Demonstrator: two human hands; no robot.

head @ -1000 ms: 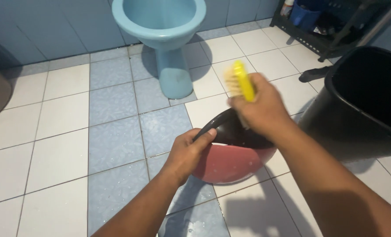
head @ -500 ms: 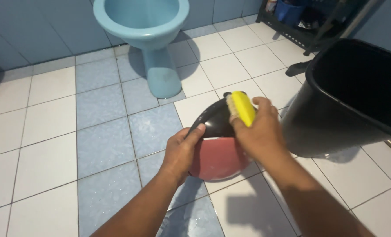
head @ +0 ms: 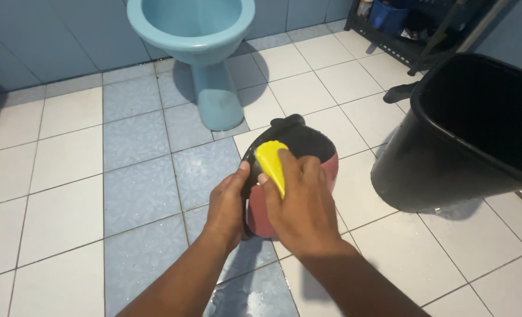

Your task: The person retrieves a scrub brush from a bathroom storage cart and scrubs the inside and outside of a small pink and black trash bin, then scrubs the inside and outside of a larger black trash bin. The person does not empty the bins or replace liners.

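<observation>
My left hand grips the left rim of a small red pot with a black inside, held tilted above the tiled floor. My right hand is closed on a yellow scrub brush and presses it against the pot's near rim. The lower part of the pot is hidden behind my right hand.
A large black bucket stands close on the right. A blue toilet is ahead against the blue wall. A dark rack with containers sits at the far right. The floor has white and blue tiles, wet in places.
The brush has moved from the pot's far right side to its near left rim. The view has shifted, so pot and hands sit more centrally.
</observation>
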